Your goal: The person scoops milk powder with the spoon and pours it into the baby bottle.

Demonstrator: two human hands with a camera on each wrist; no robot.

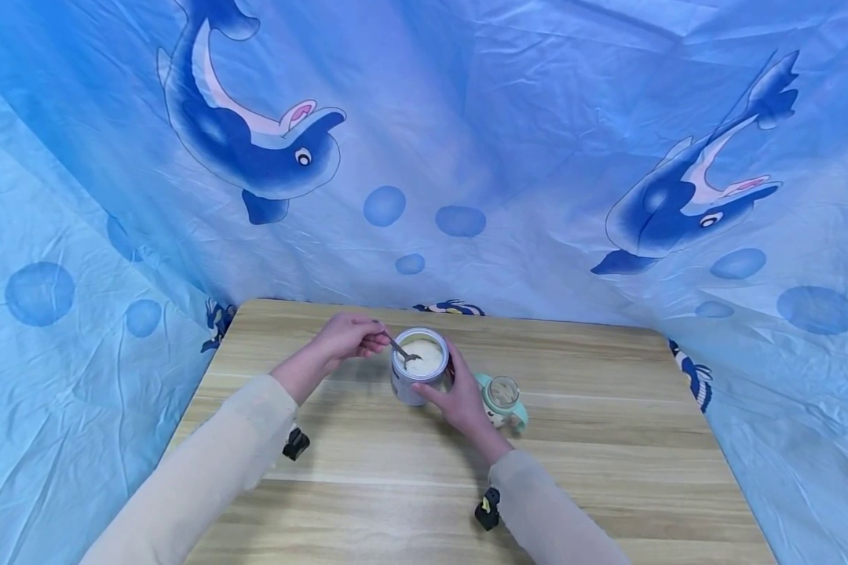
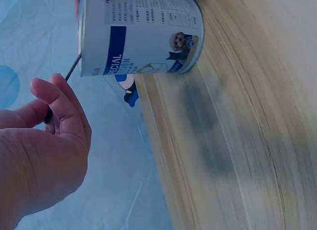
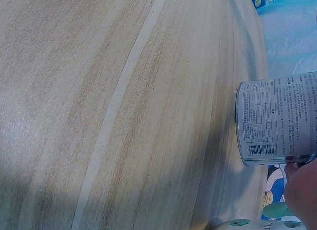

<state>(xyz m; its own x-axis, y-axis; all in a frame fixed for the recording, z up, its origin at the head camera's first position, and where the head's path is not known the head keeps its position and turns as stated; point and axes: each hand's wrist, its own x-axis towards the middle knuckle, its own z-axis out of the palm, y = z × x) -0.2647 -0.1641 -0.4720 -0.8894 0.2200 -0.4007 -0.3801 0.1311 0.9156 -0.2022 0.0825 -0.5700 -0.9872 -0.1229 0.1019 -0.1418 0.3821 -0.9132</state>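
Observation:
An open tin of pale powder [image 1: 424, 358] stands on the table, its label with a dog and a cat facing the left wrist view. My left hand [image 1: 351, 337] pinches the handle of a metal spoon [image 1: 400, 347] at the tin's left. The spoon slants over the rim, and its bowl rests in the powder. From the right, my right hand [image 1: 462, 394] grips the side of the tin [image 3: 280, 118], thumb in front and the other fingers mostly hidden behind. Just beyond that hand stands a mint-green handled bottle [image 1: 503, 392] with a clear open mouth.
The wood-grain table [image 1: 608, 439] is backed by a blue curtain [image 1: 410, 118] printed with dolphins, which also hangs along both sides. Small black wrist devices sit near the left cuff [image 1: 296, 444] and the right cuff [image 1: 488, 509].

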